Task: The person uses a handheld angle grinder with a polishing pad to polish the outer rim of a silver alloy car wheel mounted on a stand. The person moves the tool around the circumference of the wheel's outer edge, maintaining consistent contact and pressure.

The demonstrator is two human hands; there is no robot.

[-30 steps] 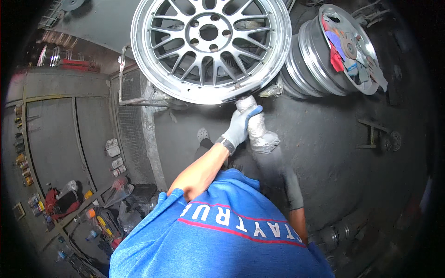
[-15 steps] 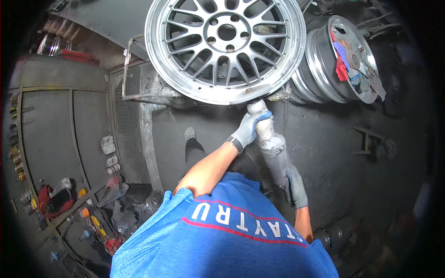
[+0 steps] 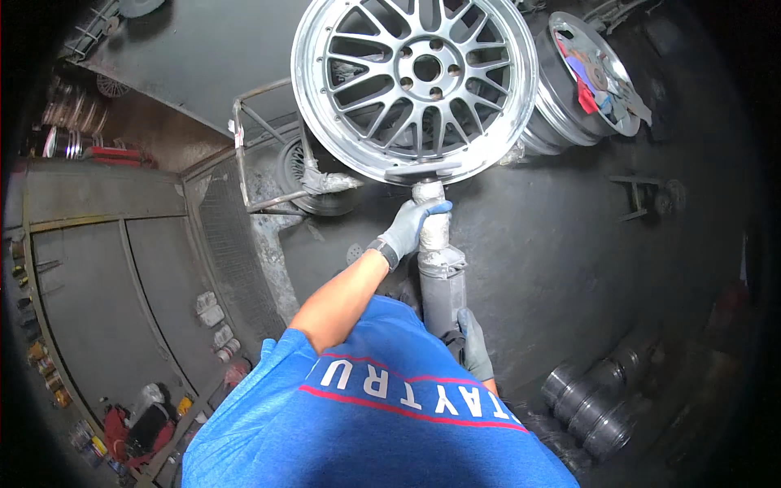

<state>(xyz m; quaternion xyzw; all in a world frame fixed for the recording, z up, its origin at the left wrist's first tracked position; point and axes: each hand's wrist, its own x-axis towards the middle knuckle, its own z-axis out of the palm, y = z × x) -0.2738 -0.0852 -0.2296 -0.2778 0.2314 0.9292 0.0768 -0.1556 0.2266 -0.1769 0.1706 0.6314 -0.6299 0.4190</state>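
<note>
A large silver multi-spoke alloy wheel rim [image 3: 431,98] stands at the top, its polished lip facing me. My left hand [image 3: 407,228], in a pale grey-blue work glove, is closed round the white-wrapped neck of a long grey angle grinder [image 3: 443,281]. My right hand [image 3: 474,342], gloved alike, grips the rear of the tool's body close to my shirt. At the grinder's head a flat disc [image 3: 423,172] lies at the rim's lower lip, seen nearly edge-on. Whether it presses on the metal I cannot tell.
A metal tube frame [image 3: 244,159] stands left of the wheel, with another rim [image 3: 291,167] behind it. On the right, stacked rims [image 3: 561,106] carry rags and discs [image 3: 598,81]. Dark rims [image 3: 582,407] lie at lower right. A panelled metal surface [image 3: 89,293] spans the left.
The view has shifted, so the wheel sits further right. The grinder has swung left and stands straighter, its disc now showing at the lower lip. Both hands keep their hold.
</note>
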